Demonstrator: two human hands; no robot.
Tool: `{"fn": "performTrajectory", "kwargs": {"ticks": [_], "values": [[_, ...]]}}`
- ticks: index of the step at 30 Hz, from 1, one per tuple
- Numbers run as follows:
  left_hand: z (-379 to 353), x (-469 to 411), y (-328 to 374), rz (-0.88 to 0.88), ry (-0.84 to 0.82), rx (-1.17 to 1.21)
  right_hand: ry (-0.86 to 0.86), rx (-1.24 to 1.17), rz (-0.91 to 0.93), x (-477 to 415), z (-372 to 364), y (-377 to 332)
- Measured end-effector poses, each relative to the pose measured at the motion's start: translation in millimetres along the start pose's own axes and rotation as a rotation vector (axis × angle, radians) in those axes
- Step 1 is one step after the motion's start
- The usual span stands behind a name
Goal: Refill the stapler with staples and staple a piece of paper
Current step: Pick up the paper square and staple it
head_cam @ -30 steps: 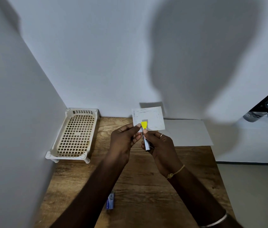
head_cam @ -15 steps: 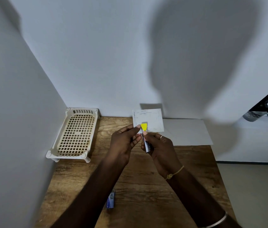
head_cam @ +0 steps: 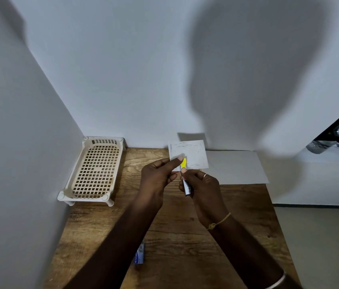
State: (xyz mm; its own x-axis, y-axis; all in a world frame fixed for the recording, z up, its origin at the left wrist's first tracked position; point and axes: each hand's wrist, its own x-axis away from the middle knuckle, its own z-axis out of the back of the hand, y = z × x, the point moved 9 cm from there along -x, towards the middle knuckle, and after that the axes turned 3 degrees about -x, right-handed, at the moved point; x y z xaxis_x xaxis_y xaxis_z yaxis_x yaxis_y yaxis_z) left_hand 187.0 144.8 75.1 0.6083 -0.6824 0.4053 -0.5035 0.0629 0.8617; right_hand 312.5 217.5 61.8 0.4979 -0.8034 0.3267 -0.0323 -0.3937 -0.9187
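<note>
A small white piece of paper (head_cam: 193,153) with faint marks along its edges is held up above the wooden table (head_cam: 185,232). My left hand (head_cam: 158,176) pinches its lower left corner between thumb and fingers. My right hand (head_cam: 203,188) grips a small stapler (head_cam: 185,180) with a yellow tip and a dark body; the yellow tip lies on the paper's lower left area, close to my left thumb. A small blue and white staple box (head_cam: 139,255) lies on the table near the front, partly hidden by my left forearm.
A cream plastic basket tray (head_cam: 93,172) with a grid bottom stands at the table's back left against the wall. A large white sheet (head_cam: 237,167) lies at the back right, overhanging the table's edge. White walls close in the left and back.
The paper has tilted slightly and the stapler's yellow tip has shifted a little on its lower left corner. Both hands stay in nearly the same place.
</note>
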Motion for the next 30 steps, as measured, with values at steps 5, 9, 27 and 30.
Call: {"fn": "performTrajectory", "kwargs": {"ticks": [5, 9, 27, 30], "values": [[2, -3, -4, -0.005, 0.015, 0.005, 0.021, 0.001, 0.002, 2, 4, 1], [-1, -4, -6, 0.003, 0.024, 0.051, 0.03, 0.002, 0.012, 5, 5, -1], [-2, -1, -14, 0.058, -0.022, 0.085, 0.028, 0.027, 0.092, 10, 7, -8], [0, -3, -13, 0.074, -0.001, 0.114, -0.005, 0.034, 0.099, 12, 4, -11]]}}
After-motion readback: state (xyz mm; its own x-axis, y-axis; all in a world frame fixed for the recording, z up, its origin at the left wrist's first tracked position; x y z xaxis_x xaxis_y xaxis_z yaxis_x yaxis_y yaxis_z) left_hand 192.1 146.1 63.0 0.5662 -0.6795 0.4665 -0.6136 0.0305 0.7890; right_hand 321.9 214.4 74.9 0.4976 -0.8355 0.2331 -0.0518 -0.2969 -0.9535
